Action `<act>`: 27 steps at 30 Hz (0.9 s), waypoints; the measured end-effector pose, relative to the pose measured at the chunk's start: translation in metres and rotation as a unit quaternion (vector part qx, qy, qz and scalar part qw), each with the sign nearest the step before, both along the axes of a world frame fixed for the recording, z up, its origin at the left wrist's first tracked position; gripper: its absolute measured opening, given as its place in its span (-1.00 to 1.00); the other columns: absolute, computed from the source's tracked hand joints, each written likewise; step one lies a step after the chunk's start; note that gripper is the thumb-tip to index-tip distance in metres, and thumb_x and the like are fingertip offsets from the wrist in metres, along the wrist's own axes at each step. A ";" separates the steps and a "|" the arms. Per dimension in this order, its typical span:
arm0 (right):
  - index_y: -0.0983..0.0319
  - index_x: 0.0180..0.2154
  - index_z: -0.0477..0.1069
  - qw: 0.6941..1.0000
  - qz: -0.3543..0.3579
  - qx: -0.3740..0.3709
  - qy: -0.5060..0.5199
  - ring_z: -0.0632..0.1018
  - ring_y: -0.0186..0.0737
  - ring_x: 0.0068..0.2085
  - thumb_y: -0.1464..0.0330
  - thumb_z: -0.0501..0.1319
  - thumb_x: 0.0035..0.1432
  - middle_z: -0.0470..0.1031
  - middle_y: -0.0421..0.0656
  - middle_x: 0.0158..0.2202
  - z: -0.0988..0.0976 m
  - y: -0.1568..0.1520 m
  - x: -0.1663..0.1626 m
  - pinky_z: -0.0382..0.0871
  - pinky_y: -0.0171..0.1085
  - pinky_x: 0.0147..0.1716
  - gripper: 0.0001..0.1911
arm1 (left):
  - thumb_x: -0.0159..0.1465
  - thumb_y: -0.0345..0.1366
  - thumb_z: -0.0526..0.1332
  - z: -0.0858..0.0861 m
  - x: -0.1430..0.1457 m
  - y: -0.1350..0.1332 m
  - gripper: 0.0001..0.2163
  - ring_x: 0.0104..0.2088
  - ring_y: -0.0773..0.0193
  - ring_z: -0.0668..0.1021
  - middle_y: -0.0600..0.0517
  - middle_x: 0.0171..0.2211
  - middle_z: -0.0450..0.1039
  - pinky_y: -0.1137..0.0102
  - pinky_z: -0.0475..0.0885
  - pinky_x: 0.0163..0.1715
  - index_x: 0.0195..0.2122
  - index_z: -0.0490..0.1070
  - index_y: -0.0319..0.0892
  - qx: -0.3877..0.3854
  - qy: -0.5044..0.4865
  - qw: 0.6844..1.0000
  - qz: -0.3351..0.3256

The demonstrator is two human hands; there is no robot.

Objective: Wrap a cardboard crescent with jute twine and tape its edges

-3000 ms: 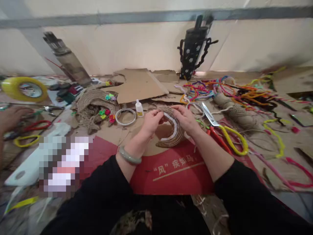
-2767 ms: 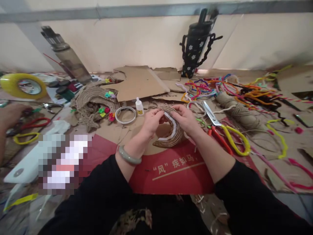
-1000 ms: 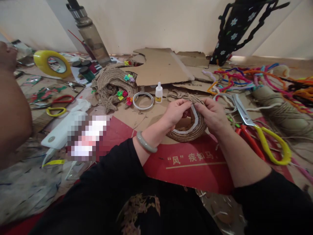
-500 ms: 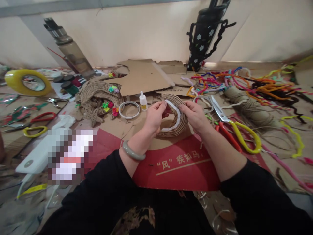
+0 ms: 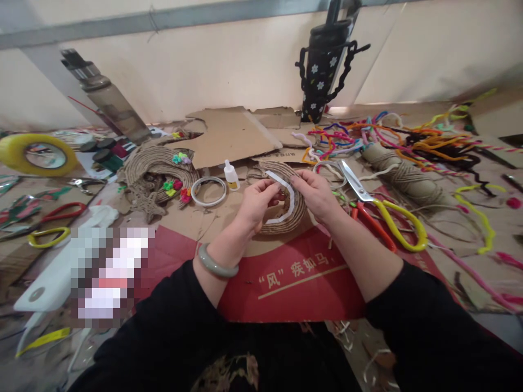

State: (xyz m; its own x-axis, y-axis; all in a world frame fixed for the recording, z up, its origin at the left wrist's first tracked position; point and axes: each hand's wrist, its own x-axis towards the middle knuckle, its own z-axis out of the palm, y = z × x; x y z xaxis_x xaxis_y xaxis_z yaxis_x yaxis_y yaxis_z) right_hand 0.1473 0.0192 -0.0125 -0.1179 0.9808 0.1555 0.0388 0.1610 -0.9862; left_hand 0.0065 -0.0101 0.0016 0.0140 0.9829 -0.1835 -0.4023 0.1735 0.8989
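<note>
Nearest, a red card [image 5: 241, 302] reads “风” 疾如马 in gold. Past its far edge, the left hand [image 5: 258, 202] and right hand [image 5: 316, 195] pinch a curved twine piece [image 5: 301, 211] between thumbs and fingers; it is brown and ribbed, with a white strip [image 5: 291, 202] along its inner edge. Scissors [image 5: 402, 224] with red and yellow handles leave little room beside the right forearm. Beyond are a small white bottle [image 5: 231, 177], its yellow label unreadable, torn cardboard [image 5: 232, 136] and a black flowered tumbler [image 5: 321, 76].

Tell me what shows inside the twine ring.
A white strip lines the twine ring, with a brown surface within. The left hand covers the opening's left side; what lies behind it is hidden.
</note>
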 end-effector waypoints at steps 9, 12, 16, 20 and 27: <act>0.18 -0.32 0.46 1.000 0.015 0.016 -0.003 0.48 -0.25 -0.33 0.02 0.26 0.03 0.53 -0.20 -0.37 0.004 -0.003 -0.001 0.39 -0.21 -0.29 -0.63 | 0.08 -0.38 0.32 0.001 0.001 -0.003 -0.94 -0.56 0.50 0.42 0.11 -0.54 0.46 0.53 0.31 -0.48 -0.44 0.47 -0.24 -0.008 0.012 1.000 -0.009; 0.18 -0.26 0.44 0.999 0.027 0.000 0.028 0.50 -0.25 -0.32 0.04 0.28 0.00 0.55 -0.19 -0.32 0.006 -0.004 -0.002 0.40 -0.20 -0.24 -0.62 | 0.09 -0.40 0.30 0.002 0.001 -0.001 -0.96 -0.58 0.51 0.40 0.12 -0.56 0.45 0.54 0.29 -0.50 -0.45 0.46 -0.24 -0.003 0.004 1.000 0.009; 0.18 -0.28 0.42 1.000 0.025 -0.005 0.015 0.51 -0.21 -0.30 0.13 0.32 -0.08 0.56 -0.17 -0.32 0.007 -0.004 -0.003 0.41 -0.18 -0.24 -0.66 | 0.11 -0.40 0.28 0.002 0.000 0.001 -0.96 -0.57 0.51 0.41 0.12 -0.56 0.45 0.55 0.29 -0.51 -0.46 0.44 -0.23 -0.002 -0.013 0.999 0.045; 0.18 -0.35 0.42 1.000 0.023 0.009 -0.007 0.48 -0.23 -0.34 0.18 0.28 -0.07 0.51 -0.20 -0.38 0.006 -0.004 -0.003 0.39 -0.19 -0.29 -0.76 | 0.09 -0.37 0.32 0.002 0.000 0.000 -0.92 -0.58 0.50 0.40 0.13 -0.55 0.43 0.53 0.30 -0.49 -0.45 0.42 -0.22 -0.007 0.001 1.000 0.027; 0.19 -0.35 0.41 0.999 0.032 0.019 -0.007 0.45 -0.25 -0.36 0.18 0.26 -0.04 0.50 -0.20 -0.40 0.008 -0.006 -0.004 0.36 -0.22 -0.31 -0.76 | 0.06 -0.41 0.31 0.003 0.002 -0.002 -0.91 -0.60 0.51 0.34 0.16 -0.60 0.36 0.53 0.24 -0.54 -0.48 0.39 -0.23 -0.018 0.028 0.999 0.019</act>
State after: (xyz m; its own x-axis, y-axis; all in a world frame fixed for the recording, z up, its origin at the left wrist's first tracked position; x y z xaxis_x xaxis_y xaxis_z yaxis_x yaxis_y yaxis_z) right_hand 0.1435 0.0131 -0.0047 -0.1823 0.9647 0.1900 0.0419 0.2007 -0.9787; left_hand 0.0083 -0.0122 0.0046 -0.0334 0.9752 -0.2186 -0.3591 0.1924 0.9132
